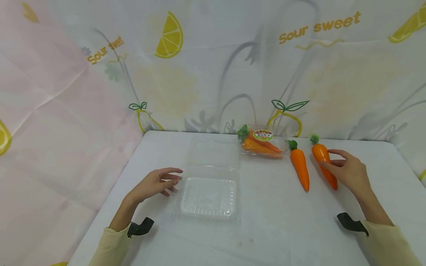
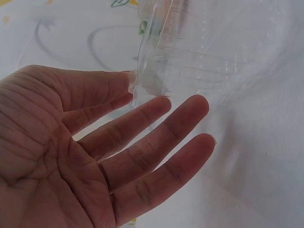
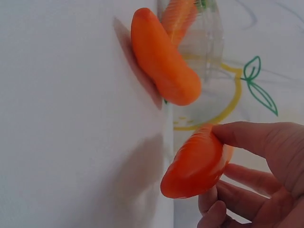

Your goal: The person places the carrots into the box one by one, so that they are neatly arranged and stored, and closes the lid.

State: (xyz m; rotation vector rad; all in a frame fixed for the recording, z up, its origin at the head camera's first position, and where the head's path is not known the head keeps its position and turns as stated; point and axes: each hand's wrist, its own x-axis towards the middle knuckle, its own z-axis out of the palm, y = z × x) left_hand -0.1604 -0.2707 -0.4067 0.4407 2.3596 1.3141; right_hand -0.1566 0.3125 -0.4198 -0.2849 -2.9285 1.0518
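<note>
My right hand pinches a glossy orange carrot between thumb and fingers; its green top points away from me. In the right wrist view the held carrot has its shadow falling apart from it on the table. A second carrot lies just to its left. On the left, my left hand has its fingers loosely extended beside a clear plastic clamshell box, which lies with its lid folded back. In the left wrist view the thumb tip is right at the edge of the clear box.
A closed clear pack of carrots with an oval label stands at the back of the white table. Behind the table hangs a cloth printed with lemons and words.
</note>
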